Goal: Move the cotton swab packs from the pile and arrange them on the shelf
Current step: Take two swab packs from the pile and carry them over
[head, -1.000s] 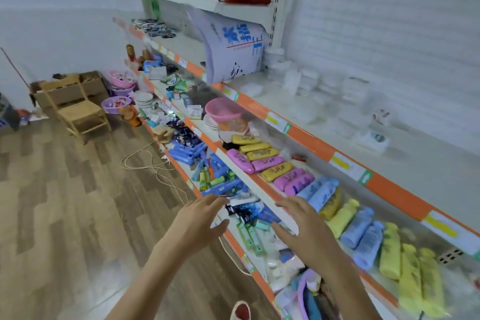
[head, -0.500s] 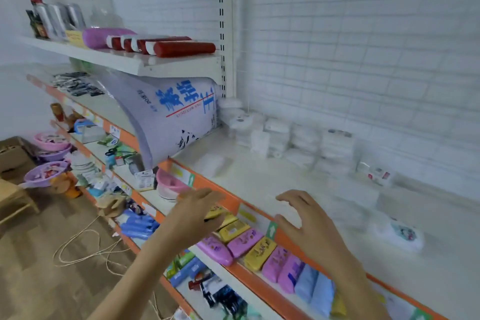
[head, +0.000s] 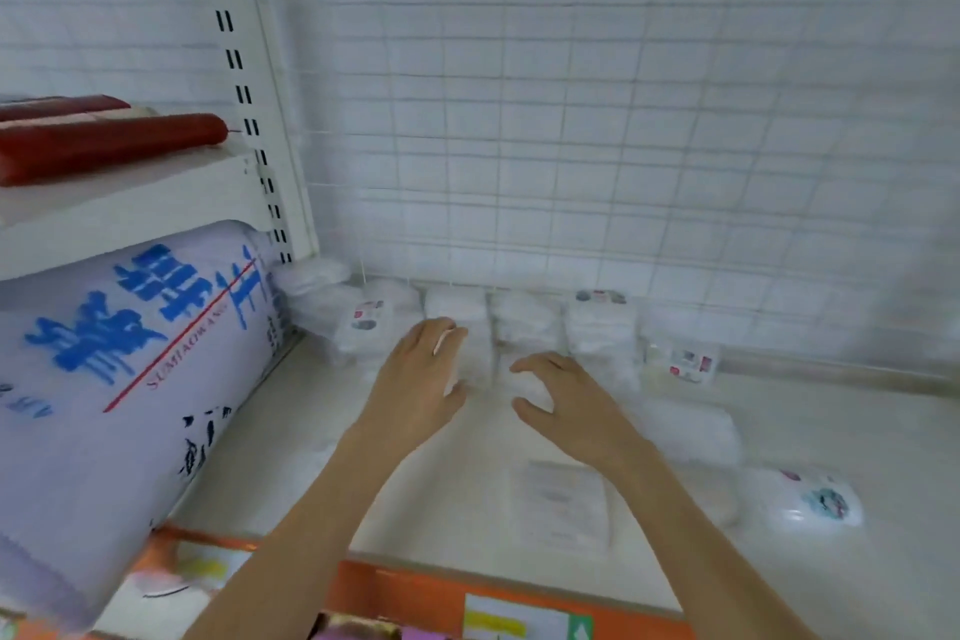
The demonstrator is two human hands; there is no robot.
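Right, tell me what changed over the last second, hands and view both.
The view swung up from the lower shelves to the white shelf. Both hands rose and reached in: the left hand now lies on a pack in the row of cotton swab packs at the back, and the right hand hovers, curled, just in front of it. Neither has lifted anything. The big printed sack stayed put.

White cotton swab packs (head: 524,322) on a cream shelf (head: 447,499) edged orange, beside a lilac blue-lettered sack (head: 119,379)
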